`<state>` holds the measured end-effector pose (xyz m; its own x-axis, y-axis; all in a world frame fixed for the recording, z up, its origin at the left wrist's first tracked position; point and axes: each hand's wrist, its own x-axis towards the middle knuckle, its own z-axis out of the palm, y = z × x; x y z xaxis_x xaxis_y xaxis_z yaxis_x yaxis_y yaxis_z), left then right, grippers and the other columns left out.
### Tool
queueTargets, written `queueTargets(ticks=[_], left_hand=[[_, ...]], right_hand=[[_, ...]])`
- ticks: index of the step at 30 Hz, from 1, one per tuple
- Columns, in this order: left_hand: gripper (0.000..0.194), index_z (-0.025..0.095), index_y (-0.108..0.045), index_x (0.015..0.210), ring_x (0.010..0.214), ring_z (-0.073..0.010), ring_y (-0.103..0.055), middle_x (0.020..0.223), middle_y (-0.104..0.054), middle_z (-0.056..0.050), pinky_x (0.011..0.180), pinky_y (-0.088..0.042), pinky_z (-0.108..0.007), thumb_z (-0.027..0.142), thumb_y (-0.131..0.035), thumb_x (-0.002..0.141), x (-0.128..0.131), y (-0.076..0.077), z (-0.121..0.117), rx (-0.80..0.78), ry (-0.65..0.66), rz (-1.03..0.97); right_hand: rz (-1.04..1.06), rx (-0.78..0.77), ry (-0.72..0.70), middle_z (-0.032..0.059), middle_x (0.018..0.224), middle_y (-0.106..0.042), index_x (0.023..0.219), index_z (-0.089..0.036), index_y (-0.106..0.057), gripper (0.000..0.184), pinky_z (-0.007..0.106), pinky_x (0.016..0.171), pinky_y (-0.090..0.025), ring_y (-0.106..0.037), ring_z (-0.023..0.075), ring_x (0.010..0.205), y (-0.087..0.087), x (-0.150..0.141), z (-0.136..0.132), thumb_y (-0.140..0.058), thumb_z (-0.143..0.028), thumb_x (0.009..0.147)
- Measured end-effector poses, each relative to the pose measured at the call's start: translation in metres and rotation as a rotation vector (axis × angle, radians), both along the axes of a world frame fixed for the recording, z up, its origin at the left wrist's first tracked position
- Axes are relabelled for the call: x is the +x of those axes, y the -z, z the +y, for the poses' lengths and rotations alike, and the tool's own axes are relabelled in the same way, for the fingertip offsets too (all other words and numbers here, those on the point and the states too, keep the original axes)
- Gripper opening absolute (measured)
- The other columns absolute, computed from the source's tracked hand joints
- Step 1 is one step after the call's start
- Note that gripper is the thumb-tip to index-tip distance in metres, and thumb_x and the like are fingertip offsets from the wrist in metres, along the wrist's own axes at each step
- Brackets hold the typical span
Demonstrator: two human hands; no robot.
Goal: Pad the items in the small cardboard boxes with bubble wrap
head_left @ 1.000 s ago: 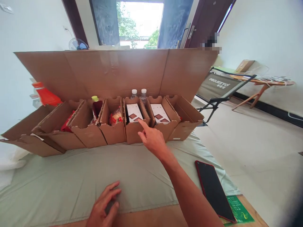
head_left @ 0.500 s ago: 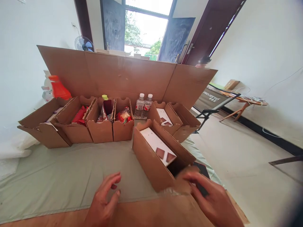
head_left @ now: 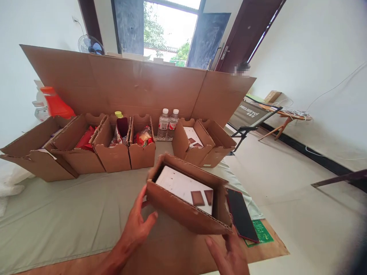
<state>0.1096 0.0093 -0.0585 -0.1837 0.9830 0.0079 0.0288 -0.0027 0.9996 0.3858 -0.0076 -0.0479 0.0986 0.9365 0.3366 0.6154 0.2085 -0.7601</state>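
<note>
A narrow open cardboard box (head_left: 186, 215) lies at a slant in front of me, its long side turned towards me. Inside it sits a white block-like item with brown squares (head_left: 183, 187). The fingers of my left hand (head_left: 136, 225) press against the box's left end, with the thumb spread apart. My right hand (head_left: 229, 252) grips the right end from below; some of its fingers are hidden by the cardboard. A dark flat tablet-like slab (head_left: 242, 214) lies just right of the box, partly over a green printed sheet (head_left: 260, 233).
Several cardboard boxes (head_left: 113, 158) with packets stand in a row behind, left. Two water bottles (head_left: 163, 124) and two more boxes (head_left: 193, 152) stand right of them. A tall cardboard panel (head_left: 114, 84) backs the table. An orange bottle (head_left: 57, 105) is far left; a folding chair (head_left: 249, 114) stands right.
The box has turned more crosswise and come nearer to me. My left hand has moved up to its left end. More of the dark slab and the green sheet now shows.
</note>
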Motion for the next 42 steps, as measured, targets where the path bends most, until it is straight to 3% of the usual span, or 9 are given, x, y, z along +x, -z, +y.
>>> queueTargets(ticks=[7,13,17,20,26,30,34,38,42], left_hand=[[0.079,0.031,-0.025,0.157,0.135,-0.0313,-0.054,0.162,-0.038,-0.011,0.108,-0.051,-0.044,0.050,-0.065,0.092,-0.057,0.016,-0.050,-0.064,-0.323,0.037],[0.081,0.030,-0.033,0.154,0.135,-0.0344,-0.054,0.159,-0.042,-0.012,0.106,-0.052,-0.046,0.050,-0.072,0.086,-0.086,0.042,-0.061,-0.129,-0.365,0.140],[0.075,0.024,-0.036,0.153,0.137,-0.0359,-0.051,0.152,-0.050,-0.015,0.111,-0.046,-0.053,0.049,-0.066,0.089,-0.085,0.042,-0.052,-0.158,-0.332,0.207],[0.066,0.020,-0.041,0.149,0.138,-0.0351,-0.050,0.147,-0.055,-0.016,0.113,-0.045,-0.052,0.046,-0.061,0.092,-0.077,0.031,-0.043,-0.147,-0.271,0.240],[0.065,0.017,-0.045,0.145,0.135,-0.0375,-0.052,0.145,-0.056,-0.019,0.112,-0.043,-0.058,0.041,-0.060,0.087,-0.065,0.030,-0.035,-0.104,-0.350,0.290],[0.062,0.018,-0.047,0.143,0.133,-0.0378,-0.055,0.144,-0.057,-0.019,0.109,-0.046,-0.056,0.041,-0.060,0.087,-0.060,0.034,-0.031,-0.057,-0.399,0.294],[0.058,0.020,-0.051,0.141,0.128,-0.0344,-0.059,0.138,-0.063,-0.015,0.109,-0.048,-0.050,0.039,-0.062,0.087,-0.062,0.031,-0.028,0.021,-0.383,0.270],[0.061,0.022,-0.053,0.140,0.130,-0.0349,-0.057,0.138,-0.063,-0.013,0.110,-0.047,-0.049,0.042,-0.068,0.084,-0.070,0.035,-0.033,-0.057,-0.366,0.211],[0.070,0.023,-0.049,0.144,0.134,-0.0356,-0.053,0.140,-0.059,-0.014,0.115,-0.041,-0.050,0.047,-0.071,0.081,-0.076,0.041,-0.036,-0.102,-0.419,0.176]], right_hand=[[0.094,-0.031,-0.417,0.0106,0.150,-0.053,0.156,-0.028,-0.037,0.066,0.047,0.112,-0.048,-0.053,0.0314,0.137,-0.027,-0.071,0.061,-0.061,-0.042,0.095],[-0.151,0.204,-0.408,0.0066,0.165,-0.030,0.156,-0.034,-0.035,0.064,0.056,0.115,-0.038,-0.034,0.0369,0.149,-0.070,-0.061,0.077,-0.055,-0.051,0.098],[-0.496,0.440,-0.592,0.0085,0.144,-0.058,0.148,-0.032,-0.050,0.055,0.056,0.109,-0.036,-0.045,0.0383,0.139,-0.132,-0.056,0.098,-0.044,-0.058,0.100],[-0.728,0.576,-0.658,0.0114,0.115,-0.074,0.138,-0.026,-0.058,0.052,0.050,0.097,-0.042,-0.062,0.0356,0.115,-0.157,-0.076,0.111,-0.047,-0.058,0.099],[-1.065,0.433,-0.687,0.0139,0.089,-0.075,0.124,-0.012,-0.064,0.058,0.053,0.092,-0.051,-0.070,0.0333,0.087,-0.156,-0.120,0.108,-0.067,-0.056,0.087],[-1.038,0.374,-0.780,0.0166,0.106,-0.076,0.131,-0.013,-0.059,0.081,0.050,0.088,-0.056,-0.071,0.0361,0.098,-0.155,-0.125,0.106,-0.080,-0.063,0.071],[-1.009,0.384,-0.807,0.0198,0.124,-0.071,0.140,-0.012,-0.053,0.081,0.048,0.088,-0.058,-0.068,0.0355,0.111,-0.156,-0.124,0.107,-0.073,-0.062,0.080],[-0.940,0.429,-0.771,0.0179,0.129,-0.068,0.141,-0.011,-0.053,0.070,0.054,0.099,-0.051,-0.065,0.0362,0.116,-0.165,-0.107,0.105,-0.065,-0.057,0.090],[-0.653,0.488,-0.462,0.0127,0.128,-0.067,0.136,-0.018,-0.058,0.041,0.045,0.105,-0.045,-0.060,0.0301,0.122,-0.154,-0.055,0.095,-0.056,-0.036,0.099]])
